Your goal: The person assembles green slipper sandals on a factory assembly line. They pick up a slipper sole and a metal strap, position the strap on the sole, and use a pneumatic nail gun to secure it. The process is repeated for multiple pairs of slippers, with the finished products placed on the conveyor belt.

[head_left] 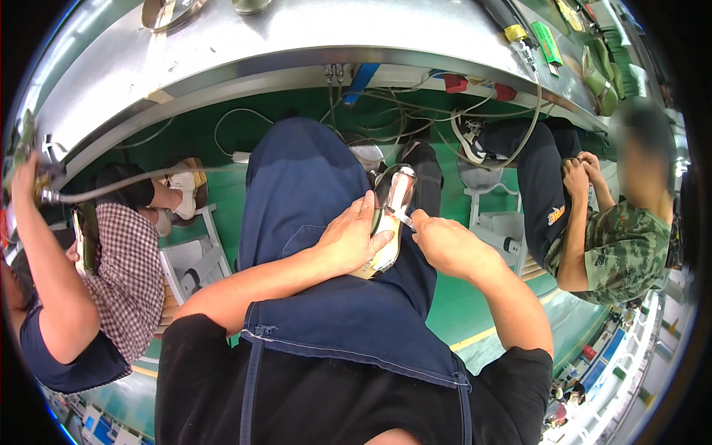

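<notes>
A shoe [386,257] with a pale, partly reddish surface rests on my lap over the blue apron [297,185]. My left hand [348,237] grips it from the left side, thumb laid across it and fingers pointing toward its far end. From the right, my right hand [452,245] is closed round a small hand tool [405,218] with a shiny metal tip. That tip touches or nearly touches the shoe's right side. The tool's handle is hidden in my fist, so its exact kind does not show.
A metal workbench [311,30] runs across the front, with a green box [547,46] and a hose-fed tool [513,33] on it. Cables [386,111] hang beneath. Co-workers sit on both sides: one in a checked apron [130,245], another in a camouflage shirt [615,252].
</notes>
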